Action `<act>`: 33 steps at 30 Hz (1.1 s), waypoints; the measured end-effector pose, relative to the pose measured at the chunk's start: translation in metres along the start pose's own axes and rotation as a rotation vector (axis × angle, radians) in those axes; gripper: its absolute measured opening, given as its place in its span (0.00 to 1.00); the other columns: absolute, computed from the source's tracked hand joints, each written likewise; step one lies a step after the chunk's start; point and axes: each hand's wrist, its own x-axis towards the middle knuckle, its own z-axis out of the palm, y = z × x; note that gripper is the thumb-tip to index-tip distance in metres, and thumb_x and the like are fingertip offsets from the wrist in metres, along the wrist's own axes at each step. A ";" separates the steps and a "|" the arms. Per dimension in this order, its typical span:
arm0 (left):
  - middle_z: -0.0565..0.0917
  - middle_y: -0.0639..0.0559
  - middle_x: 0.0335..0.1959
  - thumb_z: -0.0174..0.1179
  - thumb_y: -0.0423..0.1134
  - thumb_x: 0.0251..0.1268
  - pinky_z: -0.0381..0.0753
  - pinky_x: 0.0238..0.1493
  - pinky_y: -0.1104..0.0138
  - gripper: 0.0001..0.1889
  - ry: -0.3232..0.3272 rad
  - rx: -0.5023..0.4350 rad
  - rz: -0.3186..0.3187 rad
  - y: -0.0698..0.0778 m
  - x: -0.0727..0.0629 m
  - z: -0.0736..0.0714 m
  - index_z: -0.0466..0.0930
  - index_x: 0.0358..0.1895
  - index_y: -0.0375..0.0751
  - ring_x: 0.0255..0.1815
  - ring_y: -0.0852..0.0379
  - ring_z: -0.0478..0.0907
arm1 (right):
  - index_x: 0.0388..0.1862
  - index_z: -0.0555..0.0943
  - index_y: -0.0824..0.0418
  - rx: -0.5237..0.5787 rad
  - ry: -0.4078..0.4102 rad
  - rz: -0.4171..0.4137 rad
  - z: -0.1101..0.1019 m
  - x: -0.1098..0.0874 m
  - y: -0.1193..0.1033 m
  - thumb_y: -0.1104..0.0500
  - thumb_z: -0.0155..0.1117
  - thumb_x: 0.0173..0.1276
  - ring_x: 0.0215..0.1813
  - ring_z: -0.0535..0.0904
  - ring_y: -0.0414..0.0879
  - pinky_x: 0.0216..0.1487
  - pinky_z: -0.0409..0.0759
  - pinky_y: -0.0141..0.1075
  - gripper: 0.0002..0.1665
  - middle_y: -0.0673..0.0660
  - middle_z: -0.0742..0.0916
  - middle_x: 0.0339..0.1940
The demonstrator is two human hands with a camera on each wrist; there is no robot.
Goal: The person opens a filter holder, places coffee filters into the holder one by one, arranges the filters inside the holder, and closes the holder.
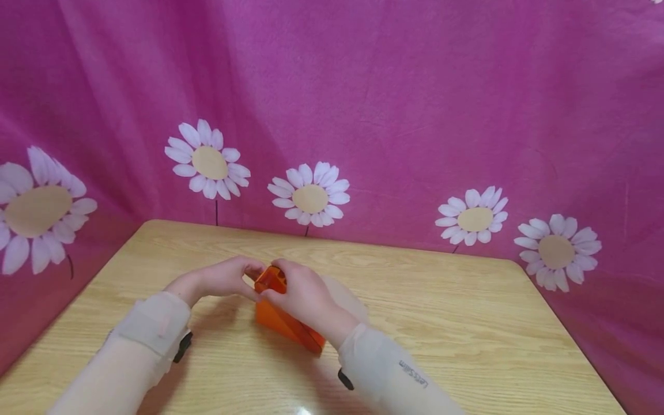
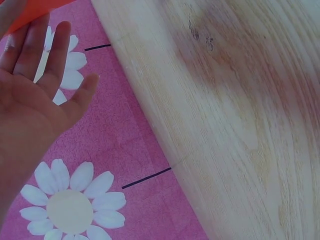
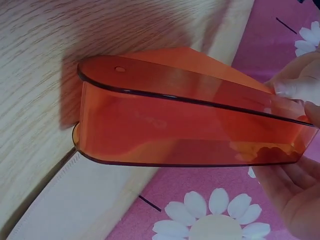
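Both hands hold an orange see-through plastic case (image 1: pixel 280 325) over the table, at its upper end. Tilted, it is long and narrow with a rounded lower end in the right wrist view, where a flat orange panel (image 3: pixel 192 60) slants along one side. My left hand (image 1: pixel 223 279) holds the case's left side with thumb and fingers; in the left wrist view, several left fingers (image 2: pixel 47 55) extend below an orange edge. My right hand (image 1: pixel 306 294) grips the upper end from the right, its fingers (image 3: pixel 285 192) partly behind the case.
A pale, flat, rounded piece (image 1: pixel 346 297) lies behind the right hand; fine marks line its edge in the right wrist view. The wooden table (image 1: pixel 441 346) meets a magenta curtain (image 1: pixel 394 115) with daisy prints at the back and sides.
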 end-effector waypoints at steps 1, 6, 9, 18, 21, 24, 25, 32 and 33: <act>0.83 0.51 0.45 0.68 0.39 0.52 0.69 0.59 0.46 0.17 0.000 0.005 -0.003 0.001 0.000 -0.001 0.80 0.46 0.42 0.52 0.51 0.76 | 0.58 0.73 0.56 0.003 0.007 -0.005 -0.001 -0.001 0.001 0.48 0.68 0.58 0.41 0.78 0.42 0.44 0.80 0.33 0.30 0.51 0.84 0.46; 0.83 0.50 0.46 0.68 0.39 0.52 0.69 0.60 0.46 0.17 0.008 0.039 -0.013 0.004 0.000 -0.003 0.80 0.46 0.41 0.52 0.50 0.77 | 0.59 0.72 0.56 0.025 0.028 -0.023 -0.010 -0.007 0.006 0.48 0.67 0.59 0.42 0.78 0.42 0.44 0.79 0.33 0.30 0.51 0.83 0.46; 0.84 0.49 0.45 0.68 0.39 0.52 0.69 0.60 0.47 0.17 0.008 0.044 -0.005 0.005 -0.001 -0.003 0.79 0.46 0.40 0.51 0.49 0.77 | 0.61 0.71 0.55 0.038 0.024 -0.022 -0.015 -0.012 0.008 0.47 0.66 0.60 0.46 0.78 0.43 0.49 0.78 0.35 0.31 0.51 0.83 0.49; 0.84 0.51 0.41 0.68 0.40 0.52 0.68 0.60 0.46 0.16 0.009 0.044 -0.006 0.005 -0.005 -0.003 0.79 0.44 0.40 0.49 0.52 0.78 | 0.60 0.72 0.57 0.122 0.040 -0.044 -0.026 -0.022 0.017 0.51 0.67 0.59 0.47 0.80 0.47 0.51 0.78 0.40 0.30 0.54 0.84 0.47; 0.84 0.52 0.42 0.68 0.40 0.51 0.68 0.60 0.47 0.16 0.014 0.042 -0.026 0.004 -0.007 -0.004 0.79 0.44 0.40 0.49 0.52 0.77 | 0.59 0.72 0.57 0.144 0.049 -0.043 -0.029 -0.026 0.019 0.52 0.67 0.59 0.46 0.81 0.48 0.50 0.79 0.40 0.30 0.54 0.85 0.46; 0.84 0.52 0.42 0.68 0.40 0.51 0.70 0.59 0.48 0.17 0.024 0.039 -0.042 0.002 -0.010 -0.005 0.79 0.44 0.40 0.48 0.53 0.77 | 0.58 0.73 0.57 0.161 0.056 -0.049 -0.031 -0.029 0.021 0.53 0.68 0.58 0.45 0.82 0.48 0.48 0.79 0.39 0.29 0.54 0.85 0.44; 0.84 0.52 0.42 0.69 0.40 0.51 0.70 0.59 0.48 0.17 0.027 0.037 -0.042 0.001 -0.011 -0.005 0.79 0.44 0.40 0.48 0.53 0.77 | 0.58 0.73 0.58 0.171 0.058 -0.054 -0.031 -0.031 0.021 0.53 0.68 0.58 0.44 0.82 0.49 0.48 0.80 0.40 0.29 0.54 0.85 0.44; 0.83 0.52 0.40 0.68 0.40 0.51 0.71 0.57 0.49 0.16 0.048 0.049 -0.049 -0.002 -0.017 -0.005 0.79 0.43 0.40 0.47 0.54 0.77 | 0.57 0.73 0.59 0.188 0.064 -0.070 -0.036 -0.036 0.027 0.55 0.68 0.58 0.42 0.82 0.48 0.46 0.80 0.38 0.28 0.54 0.85 0.40; 0.83 0.52 0.40 0.68 0.39 0.51 0.71 0.57 0.49 0.16 0.054 0.050 -0.052 -0.002 -0.017 -0.005 0.79 0.43 0.40 0.47 0.54 0.77 | 0.57 0.73 0.60 0.187 0.067 -0.071 -0.036 -0.036 0.028 0.56 0.68 0.58 0.42 0.81 0.48 0.46 0.80 0.38 0.28 0.54 0.85 0.40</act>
